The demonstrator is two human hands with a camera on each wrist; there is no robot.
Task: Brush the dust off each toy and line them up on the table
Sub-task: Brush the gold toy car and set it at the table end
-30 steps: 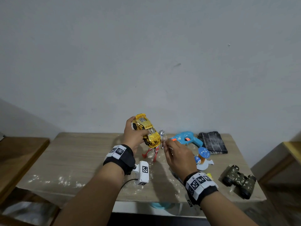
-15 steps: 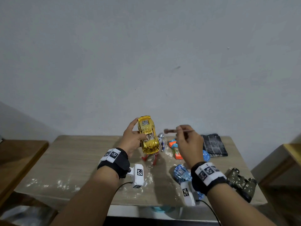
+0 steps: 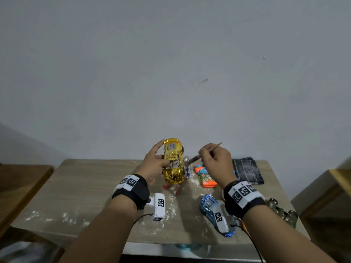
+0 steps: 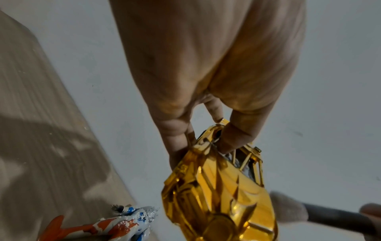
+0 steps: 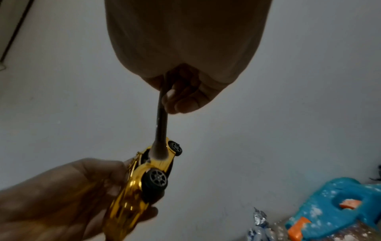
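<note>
The left hand [image 3: 154, 164] holds the gold toy car [image 3: 173, 164] up above the table [image 3: 95, 186], fingers curled round its body and thumb pressed near the roof, while the right hand [image 3: 215, 164] pinches the handle of a small brush [image 3: 191, 160] whose soft bristles rest against the car's side between the wheels. The car looks light and rigid, but its mirror-smooth plating is probably slippery and its thin window struts fragile, so the sound hold is across the solid flanks, with light strokes from the brush
</note>
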